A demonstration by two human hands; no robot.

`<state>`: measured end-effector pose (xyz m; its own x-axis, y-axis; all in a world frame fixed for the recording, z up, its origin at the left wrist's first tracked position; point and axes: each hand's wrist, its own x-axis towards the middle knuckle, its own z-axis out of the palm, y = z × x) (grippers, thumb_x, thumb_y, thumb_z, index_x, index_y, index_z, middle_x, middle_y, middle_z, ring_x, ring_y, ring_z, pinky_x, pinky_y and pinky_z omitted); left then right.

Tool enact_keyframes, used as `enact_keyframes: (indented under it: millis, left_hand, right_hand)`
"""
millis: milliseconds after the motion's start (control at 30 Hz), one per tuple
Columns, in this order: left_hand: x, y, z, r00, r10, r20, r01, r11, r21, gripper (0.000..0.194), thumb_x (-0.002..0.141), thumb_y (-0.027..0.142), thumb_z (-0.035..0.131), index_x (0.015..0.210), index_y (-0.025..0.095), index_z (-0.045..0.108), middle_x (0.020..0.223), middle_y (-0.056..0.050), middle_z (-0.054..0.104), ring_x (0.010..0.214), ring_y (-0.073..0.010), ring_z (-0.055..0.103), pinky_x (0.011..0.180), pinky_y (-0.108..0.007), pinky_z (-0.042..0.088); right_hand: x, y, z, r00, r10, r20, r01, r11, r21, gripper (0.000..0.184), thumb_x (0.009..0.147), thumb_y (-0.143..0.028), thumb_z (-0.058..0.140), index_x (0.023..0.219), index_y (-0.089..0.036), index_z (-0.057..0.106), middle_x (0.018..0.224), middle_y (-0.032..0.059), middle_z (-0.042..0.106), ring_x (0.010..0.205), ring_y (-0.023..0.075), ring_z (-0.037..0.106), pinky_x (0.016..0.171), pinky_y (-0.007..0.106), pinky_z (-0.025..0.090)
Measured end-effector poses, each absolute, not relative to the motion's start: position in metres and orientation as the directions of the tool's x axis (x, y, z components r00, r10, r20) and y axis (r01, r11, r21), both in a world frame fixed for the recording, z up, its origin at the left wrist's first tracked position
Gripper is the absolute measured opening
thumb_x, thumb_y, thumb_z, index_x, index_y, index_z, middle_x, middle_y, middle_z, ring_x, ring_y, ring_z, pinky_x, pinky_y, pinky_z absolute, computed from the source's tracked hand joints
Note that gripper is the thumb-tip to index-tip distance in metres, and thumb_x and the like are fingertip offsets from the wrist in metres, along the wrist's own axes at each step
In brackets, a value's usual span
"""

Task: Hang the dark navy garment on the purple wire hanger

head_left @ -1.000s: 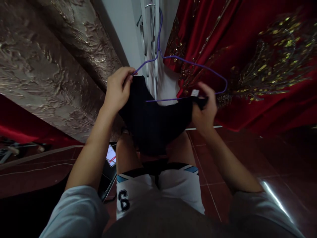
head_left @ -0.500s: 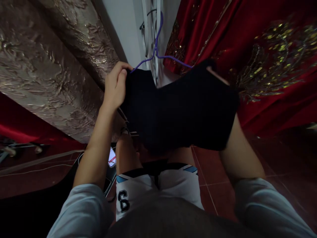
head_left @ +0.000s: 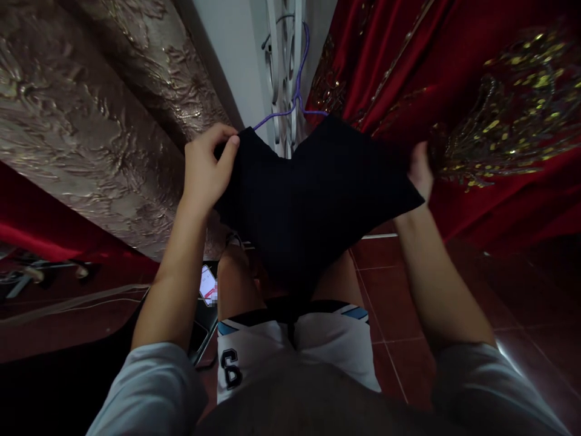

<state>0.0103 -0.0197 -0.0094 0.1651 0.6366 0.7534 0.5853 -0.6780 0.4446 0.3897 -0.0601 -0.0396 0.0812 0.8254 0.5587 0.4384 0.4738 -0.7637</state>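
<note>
A dark, nearly black top [head_left: 295, 188] hangs spread in front of me on a purple hanger [head_left: 297, 103]. Its neckline dips in the middle, and the hanger's arms run in under the shoulders. At the left shoulder my left hand [head_left: 209, 160] pinches the cloth between thumb and fingers. My right hand [head_left: 422, 169] is at the right side, partly behind the top's outer corner, which lies across the wrist. One digit points upward there, blurred; the other fingers are hidden, so I cannot tell whether it grips cloth.
White metal scrollwork [head_left: 284, 66] stands behind the hanger. A textured beige curtain [head_left: 91, 121] hangs on the left, a red sequined cloth [head_left: 490, 200] on the right. A lit phone [head_left: 207, 284] lies by my left leg. Red tiles [head_left: 385, 290] cover the floor.
The top's right side has dropped and narrowed to a corner. My right hand has come into view beside it. My left hand still pinches the left shoulder.
</note>
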Motion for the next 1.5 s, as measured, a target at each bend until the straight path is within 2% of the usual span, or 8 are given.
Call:
enact_keyframes:
  millis: [167,467,733,1067,1167,1267,1400,1500]
  left_hand:
    - [0.041,-0.039,0.006,0.237,0.591,0.771,0.558,-0.732,0.39,0.036,0.101,0.052,0.056,0.122,0.024,0.067,0.123,-0.008,0.068,0.123,-0.0273,0.061,0.111,-0.043,0.044]
    - [0.054,-0.083,0.03,-0.008,0.805,0.593,0.004,-0.593,0.805,0.016,0.1,0.018,0.059,0.108,0.017,0.073,0.103,-0.003,0.072,0.101,-0.0202,0.064,0.103,-0.035,0.047]
    - [0.031,-0.114,0.03,0.13,0.986,0.107,-0.39,-0.048,0.919,0.022,0.091,0.038,0.058,0.096,0.018,0.067,0.113,-0.013,0.071,0.1,-0.025,0.07,0.089,-0.035,0.059]
    - [-0.055,-0.123,0.032,0.244,0.946,-0.212,0.415,0.096,0.905,0.017,0.075,0.022,0.081,0.087,0.01,0.076,0.072,-0.011,0.064,0.058,-0.0196,0.062,0.054,-0.029,0.05]
    - [-0.058,-0.116,0.03,0.363,0.931,-0.04,0.484,-0.152,0.862,0.028,0.082,0.033,0.078,0.101,0.014,0.075,0.078,-0.01,0.068,0.065,-0.0208,0.066,0.057,-0.029,0.052]
    - [-0.051,-0.1,0.019,0.433,0.841,0.324,0.472,-0.517,0.714,0.05,0.091,0.042,0.072,0.131,0.013,0.062,0.095,-0.012,0.073,0.076,-0.0183,0.067,0.067,-0.029,0.056]
    - [-0.017,-0.092,0.004,0.155,0.549,0.822,0.59,-0.718,0.369,0.051,0.097,0.04,0.069,0.138,0.014,0.054,0.122,-0.012,0.067,0.107,-0.0226,0.066,0.092,-0.039,0.056]
    - [0.017,-0.106,-0.007,0.097,0.369,0.924,0.64,-0.734,0.227,0.027,0.104,0.032,0.054,0.127,0.021,0.064,0.115,-0.006,0.068,0.105,-0.0207,0.066,0.095,-0.038,0.054]
  right_hand:
    - [0.39,-0.08,-0.024,-0.066,0.965,0.253,0.229,0.262,-0.938,0.032,0.096,-0.044,0.061,0.112,-0.02,0.074,0.112,0.0112,0.077,0.098,0.0196,0.075,0.073,0.032,0.056]
    - [0.362,-0.123,-0.011,0.066,0.825,0.562,0.12,0.552,-0.825,0.027,0.092,-0.045,0.068,0.112,-0.027,0.071,0.101,0.0018,0.073,0.098,0.0213,0.071,0.083,0.034,0.059]
    - [0.287,-0.158,-0.035,-0.816,0.51,0.272,0.164,0.656,-0.737,0.064,0.095,-0.04,0.065,0.154,-0.022,0.046,0.151,0.01,0.055,0.136,0.023,0.057,0.115,0.036,0.046]
    - [0.294,-0.072,-0.091,-0.398,0.805,0.44,0.269,0.561,-0.783,0.062,0.092,-0.041,0.068,0.15,-0.03,0.05,0.16,0.0073,0.043,0.143,0.0274,0.047,0.118,0.047,0.042]
    - [0.296,-0.066,-0.1,-0.423,0.831,0.36,0.22,0.48,-0.849,0.033,0.09,-0.044,0.07,0.113,-0.02,0.072,0.118,0.0073,0.069,0.106,0.0199,0.064,0.094,0.034,0.053]
    - [0.305,-0.063,-0.095,-0.376,0.876,0.302,0.052,0.346,-0.937,0.032,0.093,-0.049,0.065,0.085,-0.018,0.068,0.075,-0.0018,0.061,0.069,0.0084,0.055,0.066,0.022,0.046]
    - [0.325,-0.034,-0.058,0.11,0.917,0.384,-0.118,0.395,-0.911,0.035,0.09,-0.058,0.066,0.095,-0.023,0.063,0.08,-0.0026,0.064,0.079,0.0117,0.06,0.073,0.026,0.051]
    - [0.337,-0.012,-0.023,0.285,0.876,0.388,-0.147,0.44,-0.886,0.03,0.091,-0.055,0.068,0.094,-0.027,0.059,0.089,0.0009,0.069,0.098,0.0172,0.062,0.086,0.034,0.054]
